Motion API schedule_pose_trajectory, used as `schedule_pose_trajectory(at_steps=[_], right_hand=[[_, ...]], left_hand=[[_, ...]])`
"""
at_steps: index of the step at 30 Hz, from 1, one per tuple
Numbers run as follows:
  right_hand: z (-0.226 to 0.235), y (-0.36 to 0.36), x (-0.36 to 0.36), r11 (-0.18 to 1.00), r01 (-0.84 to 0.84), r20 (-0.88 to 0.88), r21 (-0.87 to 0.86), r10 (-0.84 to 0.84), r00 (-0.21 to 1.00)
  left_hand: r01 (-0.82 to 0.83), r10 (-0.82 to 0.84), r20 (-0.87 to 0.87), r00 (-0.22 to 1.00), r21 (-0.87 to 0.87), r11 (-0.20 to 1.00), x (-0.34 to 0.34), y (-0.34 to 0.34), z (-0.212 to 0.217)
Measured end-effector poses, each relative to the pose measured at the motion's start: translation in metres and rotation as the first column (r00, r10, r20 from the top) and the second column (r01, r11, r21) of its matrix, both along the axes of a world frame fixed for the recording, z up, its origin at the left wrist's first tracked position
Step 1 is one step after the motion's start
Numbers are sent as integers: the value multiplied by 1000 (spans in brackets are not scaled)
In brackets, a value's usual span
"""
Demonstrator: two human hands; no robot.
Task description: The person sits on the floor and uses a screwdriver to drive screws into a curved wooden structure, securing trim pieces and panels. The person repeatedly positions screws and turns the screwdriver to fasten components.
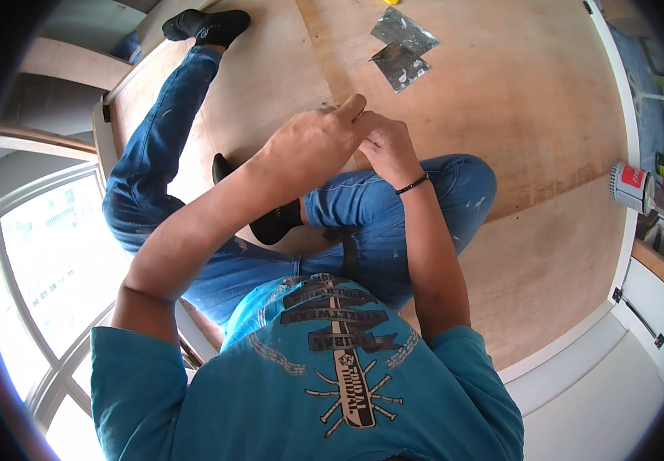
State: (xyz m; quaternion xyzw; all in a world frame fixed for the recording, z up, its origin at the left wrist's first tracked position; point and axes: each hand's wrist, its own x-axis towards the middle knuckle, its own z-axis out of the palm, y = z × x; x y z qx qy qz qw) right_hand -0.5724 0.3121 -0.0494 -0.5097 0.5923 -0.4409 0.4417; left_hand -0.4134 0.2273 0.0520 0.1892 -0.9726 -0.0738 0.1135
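Note:
My left hand (313, 138) and my right hand (388, 144) meet in front of me, above my bent leg. The fingers of both are closed and pressed together at the tips. Anything between them is hidden or too small to make out. A dark beaded bracelet (412, 184) circles my right wrist. Beyond the hands, two thin metal sheets, a lighter one (406, 29) and a darker one (400, 67), lie partly overlapped on the plywood surface (532, 100). Whitish smears mark both.
A metal can with a red label (632, 187) stands at the plywood's right edge. Part of a yellow object (392, 1) shows at the top. My legs in jeans (147, 154) spread over the panel. A bright window (59, 253) is at the left, a hinged white panel (647, 307) at the right.

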Motion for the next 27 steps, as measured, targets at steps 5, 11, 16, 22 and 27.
schedule_pose_trajectory(at_steps=[5,11,16,22,27], right_hand=[[13,-7,8,994,76,-99,-83,-84,992],[6,-7,-1,995,32,-133,-96,-44,990],[7,-5,9,987,13,-123,-157,-33,992],[-6,-4,-5,998,55,98,8,-56,994],[15,-4,4,999,48,146,7,-49,988]], left_hand=[[-295,205,542,815,82,952,-15,-6,13],[9,-7,-25,1000,86,996,-1,-2,-4],[-383,285,462,840,131,914,-17,1,1],[-47,59,-66,996,179,983,-8,2,1],[-337,258,397,881,143,931,-16,-2,12]])
